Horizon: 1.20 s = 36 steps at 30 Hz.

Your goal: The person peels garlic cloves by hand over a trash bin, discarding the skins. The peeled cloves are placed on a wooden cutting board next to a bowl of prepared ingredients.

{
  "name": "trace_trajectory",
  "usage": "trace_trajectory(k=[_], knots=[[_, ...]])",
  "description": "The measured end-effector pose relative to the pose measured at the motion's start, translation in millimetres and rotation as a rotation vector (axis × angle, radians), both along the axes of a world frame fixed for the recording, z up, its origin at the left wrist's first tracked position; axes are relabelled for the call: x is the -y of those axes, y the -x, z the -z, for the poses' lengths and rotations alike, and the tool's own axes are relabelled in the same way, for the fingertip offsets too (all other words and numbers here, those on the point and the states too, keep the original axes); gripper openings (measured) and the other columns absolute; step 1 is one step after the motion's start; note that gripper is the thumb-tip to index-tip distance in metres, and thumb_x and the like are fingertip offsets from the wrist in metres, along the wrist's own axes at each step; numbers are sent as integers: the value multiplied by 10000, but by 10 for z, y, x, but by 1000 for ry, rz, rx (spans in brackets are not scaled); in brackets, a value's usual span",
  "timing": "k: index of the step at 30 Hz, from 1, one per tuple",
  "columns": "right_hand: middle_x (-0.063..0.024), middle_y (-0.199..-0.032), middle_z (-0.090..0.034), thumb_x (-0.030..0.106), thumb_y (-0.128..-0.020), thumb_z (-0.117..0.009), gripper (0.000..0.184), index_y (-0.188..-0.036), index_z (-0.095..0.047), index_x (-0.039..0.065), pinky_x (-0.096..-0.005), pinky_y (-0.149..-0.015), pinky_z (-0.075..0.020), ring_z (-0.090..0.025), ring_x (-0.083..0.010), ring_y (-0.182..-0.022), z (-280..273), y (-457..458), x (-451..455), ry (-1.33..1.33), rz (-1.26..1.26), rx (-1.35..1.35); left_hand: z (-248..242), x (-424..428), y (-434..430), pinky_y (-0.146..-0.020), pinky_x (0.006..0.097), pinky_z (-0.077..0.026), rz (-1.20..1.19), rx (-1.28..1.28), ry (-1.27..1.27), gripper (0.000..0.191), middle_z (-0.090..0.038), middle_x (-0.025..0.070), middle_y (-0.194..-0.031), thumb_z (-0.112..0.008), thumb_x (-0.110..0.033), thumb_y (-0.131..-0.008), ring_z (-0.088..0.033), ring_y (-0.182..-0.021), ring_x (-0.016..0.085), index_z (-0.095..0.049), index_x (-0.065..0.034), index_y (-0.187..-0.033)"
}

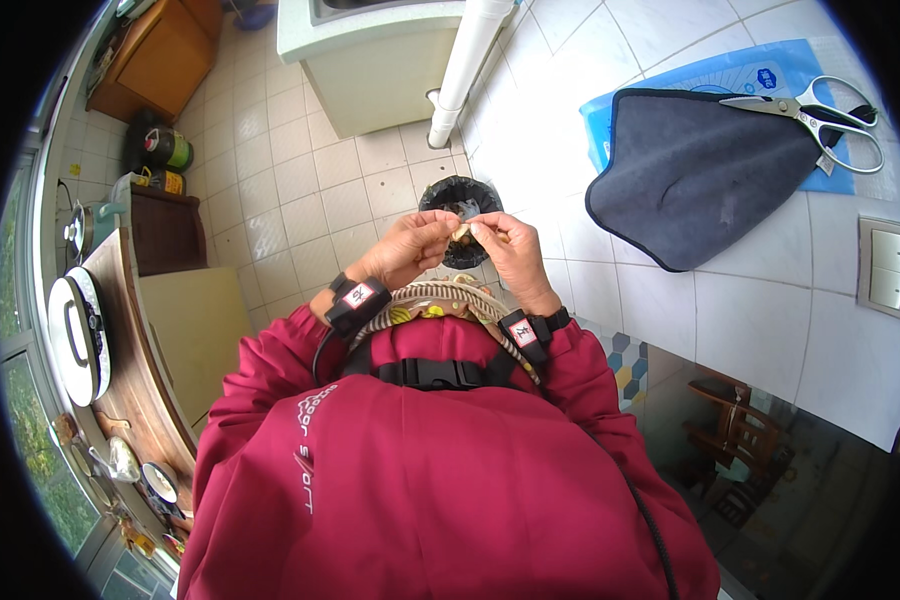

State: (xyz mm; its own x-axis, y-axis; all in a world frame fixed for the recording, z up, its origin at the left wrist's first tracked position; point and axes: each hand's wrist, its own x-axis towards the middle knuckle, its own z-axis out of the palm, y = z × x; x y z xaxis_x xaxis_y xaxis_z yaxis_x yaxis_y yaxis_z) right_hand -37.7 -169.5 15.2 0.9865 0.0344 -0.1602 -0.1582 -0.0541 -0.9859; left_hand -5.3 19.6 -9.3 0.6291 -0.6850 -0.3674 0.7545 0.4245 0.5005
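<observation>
My left hand [411, 244] and my right hand [511, 251] meet fingertip to fingertip in front of my waist. Between them they pinch a small pale clove-like piece [461, 232], possibly garlic. Something tan shows by the curled fingers of my right hand, too small to identify. Directly below stands a waste bin [465, 189] lined with a black bag, its middle partly covered by my hands. Scraps and crumpled clear plastic lie inside it. Around my waist is a patterned apron [420, 307] with a striped edge.
Scissors [784, 109], a dark grey cloth [709, 176] and a blue package [667, 79] are against the white tiled wall. A white pipe [469, 67] stands beside the sink cabinet [375, 82]. To the left are a wooden countertop [139, 337] and a white lidded pan [76, 337].
</observation>
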Motion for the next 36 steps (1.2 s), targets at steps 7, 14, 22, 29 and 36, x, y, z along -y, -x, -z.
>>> trace_trajectory(k=[7,14,22,29,36], knots=[[47,-709,-586,84,-907,-632,92,-897,-651,-5,-165,-528,-374,-465,9,-617,42,0,8,248,55,132,-76,54,17,-453,168,-277,1,82,-161,152,-590,-33,-794,-641,-179,-921,-323,-522,18,-616,-68,-1022],[79,-657,-511,89,-912,-614,93,-866,-636,11,-163,-482,-305,-397,16,-560,46,0,27,130,40,82,-54,40,8,-462,165,-289,2,91,-183,163,-663,19,-907,-656,-152,-907,-342,-527,24,-657,-59,-1040],[65,-693,-542,92,-901,-627,95,-861,-633,7,-166,-508,-331,-408,14,-602,90,-5,17,-52,76,-89,-71,30,7,-455,163,-291,-5,58,-74,170,-683,35,-959,-640,-129,-913,-338,-522,21,-667,-70,-1070],[61,-688,-540,109,-902,-638,114,-864,-634,2,-183,-508,-343,-399,-2,-594,133,-19,27,129,156,-28,-108,23,-1,-431,156,-286,-9,65,-34,154,-678,25,-941,-574,-172,-960,-344,-516,18,-629,-79,-1070],[52,-702,-557,105,-905,-642,103,-884,-627,4,-180,-541,-368,-438,-9,-609,172,-49,61,215,144,-4,-104,22,-5,-414,166,-279,-43,65,-56,167,-675,25,-928,-559,-166,-965,-352,-509,20,-621,-76,-1092]])
